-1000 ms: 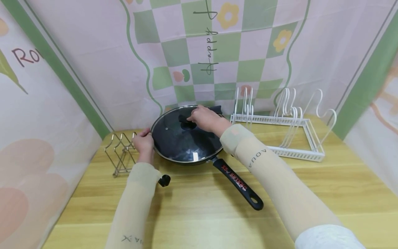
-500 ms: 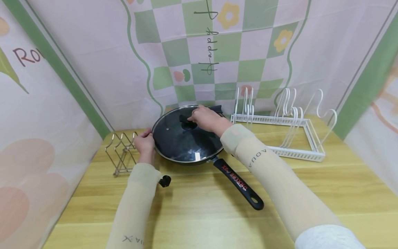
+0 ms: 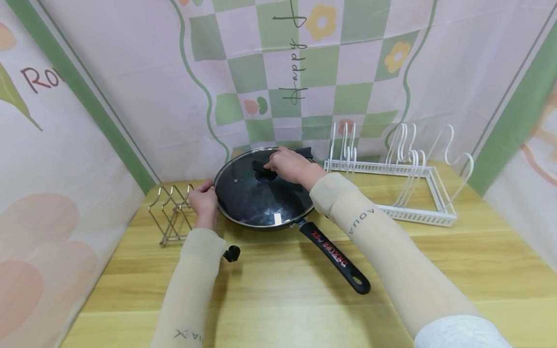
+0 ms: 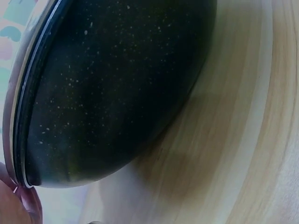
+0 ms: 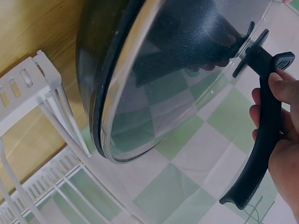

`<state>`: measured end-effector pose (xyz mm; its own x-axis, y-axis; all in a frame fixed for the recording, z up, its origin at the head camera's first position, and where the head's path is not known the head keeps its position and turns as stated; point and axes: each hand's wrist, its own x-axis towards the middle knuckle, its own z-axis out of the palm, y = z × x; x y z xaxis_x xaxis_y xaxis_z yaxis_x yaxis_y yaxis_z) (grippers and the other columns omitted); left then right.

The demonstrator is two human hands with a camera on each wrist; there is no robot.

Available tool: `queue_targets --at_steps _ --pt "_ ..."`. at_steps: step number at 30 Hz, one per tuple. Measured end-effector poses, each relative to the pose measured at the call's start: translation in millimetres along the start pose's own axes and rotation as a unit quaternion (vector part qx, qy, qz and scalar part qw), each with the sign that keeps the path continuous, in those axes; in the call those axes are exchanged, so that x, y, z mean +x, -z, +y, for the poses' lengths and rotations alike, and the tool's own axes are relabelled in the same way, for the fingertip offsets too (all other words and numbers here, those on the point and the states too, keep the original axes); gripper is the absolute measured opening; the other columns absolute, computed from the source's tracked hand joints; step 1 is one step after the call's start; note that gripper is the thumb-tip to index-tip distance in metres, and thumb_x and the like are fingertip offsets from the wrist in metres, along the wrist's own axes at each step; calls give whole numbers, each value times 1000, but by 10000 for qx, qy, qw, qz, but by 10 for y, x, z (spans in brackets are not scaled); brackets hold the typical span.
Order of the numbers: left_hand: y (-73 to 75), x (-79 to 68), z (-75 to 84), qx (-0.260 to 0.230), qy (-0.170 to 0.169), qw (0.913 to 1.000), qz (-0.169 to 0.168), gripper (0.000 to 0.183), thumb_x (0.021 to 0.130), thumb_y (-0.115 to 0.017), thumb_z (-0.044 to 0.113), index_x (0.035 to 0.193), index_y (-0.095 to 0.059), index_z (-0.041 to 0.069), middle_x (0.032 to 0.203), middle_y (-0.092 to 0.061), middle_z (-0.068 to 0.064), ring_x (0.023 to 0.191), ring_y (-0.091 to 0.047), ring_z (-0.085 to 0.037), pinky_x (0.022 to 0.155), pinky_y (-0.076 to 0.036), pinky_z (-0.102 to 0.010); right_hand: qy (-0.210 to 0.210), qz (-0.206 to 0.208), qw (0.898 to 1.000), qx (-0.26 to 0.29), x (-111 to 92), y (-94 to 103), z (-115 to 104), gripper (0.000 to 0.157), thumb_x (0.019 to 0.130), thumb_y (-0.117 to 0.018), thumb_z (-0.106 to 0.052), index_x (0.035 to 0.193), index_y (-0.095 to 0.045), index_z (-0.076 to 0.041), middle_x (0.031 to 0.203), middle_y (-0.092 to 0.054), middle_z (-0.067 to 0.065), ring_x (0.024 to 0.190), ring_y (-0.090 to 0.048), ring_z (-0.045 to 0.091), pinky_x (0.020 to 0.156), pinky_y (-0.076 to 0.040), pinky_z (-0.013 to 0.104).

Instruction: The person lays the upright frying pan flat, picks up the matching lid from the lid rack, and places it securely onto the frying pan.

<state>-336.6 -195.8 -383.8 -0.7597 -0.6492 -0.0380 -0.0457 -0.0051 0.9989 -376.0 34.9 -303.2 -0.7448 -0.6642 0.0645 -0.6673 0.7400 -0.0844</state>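
Observation:
A dark frying pan [image 4: 117,84] with pale specks stands on the wooden table, its long black handle [image 3: 335,258] pointing to the front right. On top sits a glass lid [image 3: 248,203] with a metal rim. My right hand [image 3: 289,164] grips the lid's black handle [image 5: 265,135], fingers wrapped round it in the right wrist view. At the left edge, my left hand [image 3: 203,200] pinches the rim where lid and pan meet. Only its fingertips [image 4: 30,200] show in the left wrist view.
Left of the pan stands a small metal wire rack [image 3: 171,217], close to my left hand. A white rack [image 3: 417,217] with upright hooks is on the right, near the pan. A printed cloth [image 3: 317,67] hangs behind. A small black piece [image 3: 232,253] shows beside my left sleeve.
The whole view has shifted very slightly. Both hands keep their places on the lid handle and the rim, and nothing else visibly moves.

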Motion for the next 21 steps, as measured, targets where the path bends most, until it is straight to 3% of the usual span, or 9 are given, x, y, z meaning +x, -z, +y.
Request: queue_targets --at_steps 21 --pt "21 -30 14 26 -4 10000 -17 28 94 -57 -10 117 -72 -9 123 -67 -25 121 -59 -30 105 -47 -34 201 -7 9998 51 -13 20 19 30 105 -56 -4 133 -68 -8 117 -70 12 108 -57 31 96 -47 41"
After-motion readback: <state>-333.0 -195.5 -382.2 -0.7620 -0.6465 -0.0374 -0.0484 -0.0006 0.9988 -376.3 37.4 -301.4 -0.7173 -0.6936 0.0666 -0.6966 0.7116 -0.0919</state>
